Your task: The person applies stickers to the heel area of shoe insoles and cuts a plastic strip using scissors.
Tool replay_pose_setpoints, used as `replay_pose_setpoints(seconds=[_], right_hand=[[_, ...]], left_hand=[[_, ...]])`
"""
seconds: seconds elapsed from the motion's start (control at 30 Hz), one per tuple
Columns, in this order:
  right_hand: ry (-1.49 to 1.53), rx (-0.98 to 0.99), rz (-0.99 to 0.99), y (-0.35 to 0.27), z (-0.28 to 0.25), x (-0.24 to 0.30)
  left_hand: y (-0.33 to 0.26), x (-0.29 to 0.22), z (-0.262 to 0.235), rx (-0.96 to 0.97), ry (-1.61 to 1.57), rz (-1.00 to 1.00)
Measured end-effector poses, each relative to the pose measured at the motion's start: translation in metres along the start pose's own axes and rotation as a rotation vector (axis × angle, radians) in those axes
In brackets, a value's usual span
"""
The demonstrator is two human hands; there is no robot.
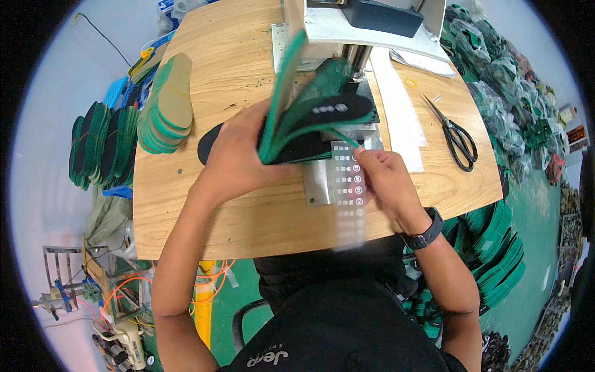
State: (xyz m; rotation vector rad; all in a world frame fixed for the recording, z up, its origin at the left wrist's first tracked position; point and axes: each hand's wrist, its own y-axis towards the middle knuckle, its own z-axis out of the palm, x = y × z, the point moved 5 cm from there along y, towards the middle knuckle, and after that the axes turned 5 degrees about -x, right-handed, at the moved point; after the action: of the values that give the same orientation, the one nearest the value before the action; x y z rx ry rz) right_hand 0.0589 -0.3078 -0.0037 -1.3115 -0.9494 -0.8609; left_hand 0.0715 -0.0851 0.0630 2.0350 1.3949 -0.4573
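Observation:
My left hand (238,149) is wrapped round the near end of several green-edged black insoles (291,130), which fan apart; one stands up, blurred by motion. A small white mark shows on the black face of one insole. My right hand (387,180) pinches the top of a clear transfer film strip (348,186) printed with rows of white marks, its lower end blurred. A thin green edge reaches the right fingertips; I cannot tell if they grip it too. Under the hands is the metal plate (317,180) of a press machine (356,62). Another black insole (209,144) lies beneath my left hand.
A stack of tan and green insoles (167,102) lies at the table's left, with bundled insoles (102,142) beyond its edge. Black scissors (457,137) and white paper strips (400,115) lie at right. Bagged green pieces (496,93) are piled beyond the table.

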Motion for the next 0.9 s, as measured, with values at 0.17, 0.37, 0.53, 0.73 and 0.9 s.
replay_pose_setpoints(seconds=[0.17,0.37,0.53,0.73,0.9], right_hand=[[0.04,-0.003,-0.069,0.001,-0.002,-0.001],[0.086,-0.1,-0.152,-0.004,-0.022,-0.006],[0.338,-0.132,-0.078,-0.009,-0.026,0.0],[-0.043,-0.009,0.043,-0.001,0.0,0.005],[-0.072,-0.015,0.027,-0.002,-0.001,0.003]], left_hand=[[-0.001,0.002,0.015,-0.065,0.293,0.139],[-0.001,0.008,0.004,0.003,0.138,-0.042],[-0.009,0.022,-0.005,-0.212,-0.177,-0.167],[-0.015,0.031,-0.011,-0.339,-0.384,-0.254],[-0.018,0.032,-0.013,-0.361,-0.36,-0.277]])
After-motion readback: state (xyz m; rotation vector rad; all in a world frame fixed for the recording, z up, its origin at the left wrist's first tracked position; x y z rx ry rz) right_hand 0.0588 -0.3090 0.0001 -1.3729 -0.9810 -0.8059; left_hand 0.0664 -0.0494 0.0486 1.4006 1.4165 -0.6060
